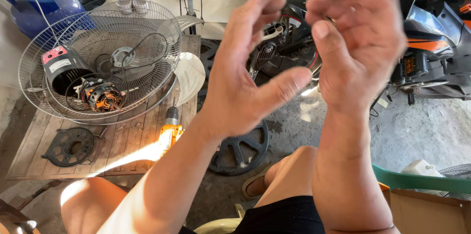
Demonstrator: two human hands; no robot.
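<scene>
Two hands are up, the left hand and right hand, each grip open and empty. One fan cage, one motor and one drill sit on the worktop.

Our raised left hand and right hand hide much of the black motorcycle behind them. Whether the right hand's curled fingers pinch anything, we cannot tell. The brown cardboard box is cut off at the lower right edge.
</scene>
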